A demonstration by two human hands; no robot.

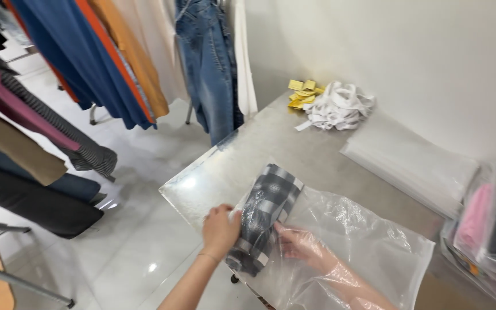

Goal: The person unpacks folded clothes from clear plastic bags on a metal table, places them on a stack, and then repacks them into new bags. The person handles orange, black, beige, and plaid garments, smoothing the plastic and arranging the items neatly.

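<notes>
Close in, the left hand (221,229) grips the near end of the folded checked cloth (265,221), fingers curled over its edge at the mouth of the clear bag (363,252). The right hand (302,245) is inside the bag, seen through the plastic, fingers bent against the cloth's side; how hard it pinches, I cannot tell. The cloth, grey and white, lies partly in the bag, its far end poking out onto the worktop (294,143). The bag sprawls crinkled across the worktop's near corner, its far side trailing off to the right.

Just right of that, a stack of packed bags (489,224) sits at the edge, pink and dark garments inside. Behind the bag lies a flat pile of empty clear bags (414,163) along the wall. Further back, near the corner, a heap of white bands (340,106) touches a small cluster of yellow tags (303,93).

Off to the left, over the pale tiled floor (144,241), garments hang on rails: jeans (210,63), blue and orange pieces, then darker ones nearer.
</notes>
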